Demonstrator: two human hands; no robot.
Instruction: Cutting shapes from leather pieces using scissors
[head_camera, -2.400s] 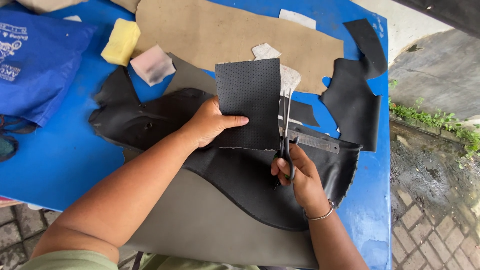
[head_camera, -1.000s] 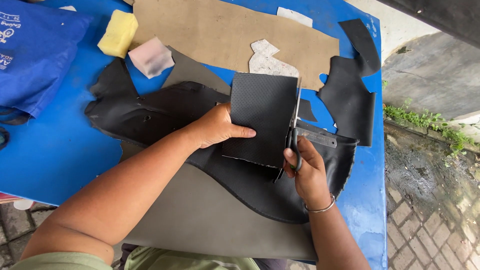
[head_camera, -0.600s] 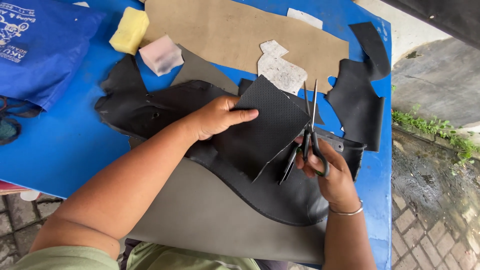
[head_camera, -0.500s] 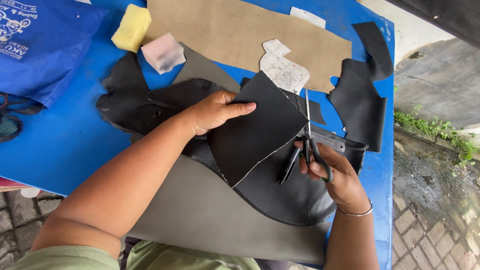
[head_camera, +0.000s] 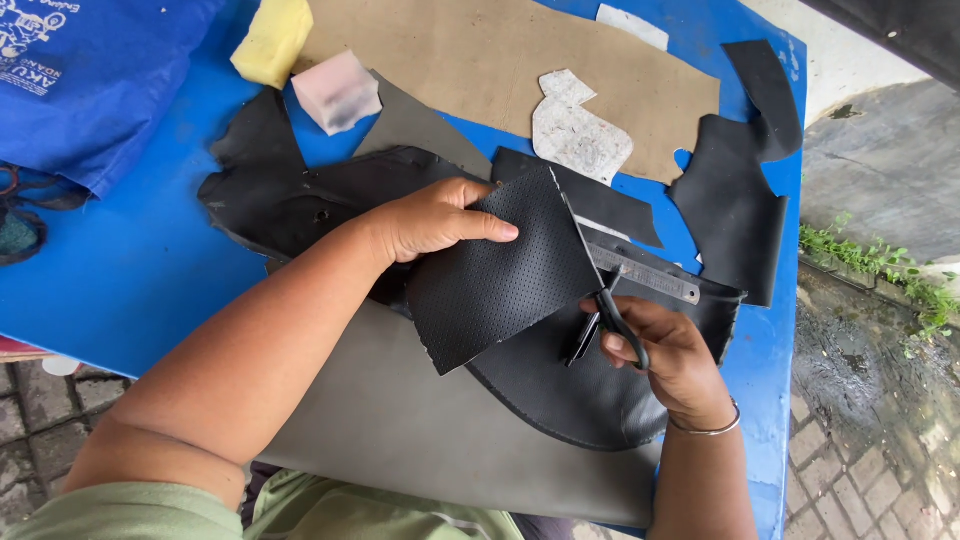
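While the left hand (head_camera: 430, 222) pinched a black perforated leather piece (head_camera: 500, 275) by its upper edge and lifted it tilted over the middle of the blue table (head_camera: 130, 280), the right hand (head_camera: 665, 355) gripped black-handled scissors (head_camera: 605, 325) just beside the piece's right edge, so the step looked like trimming that edge. A next cut would need, I think, the blades set on the edge and the piece kept taut. Under it lay a large smooth black sheet (head_camera: 560, 390) with a curved edge, a grey sheet (head_camera: 400, 430), a metal ruler (head_camera: 645, 278), and near the far edge a tan sheet (head_camera: 480, 70) and a yellow sponge (head_camera: 272, 38).
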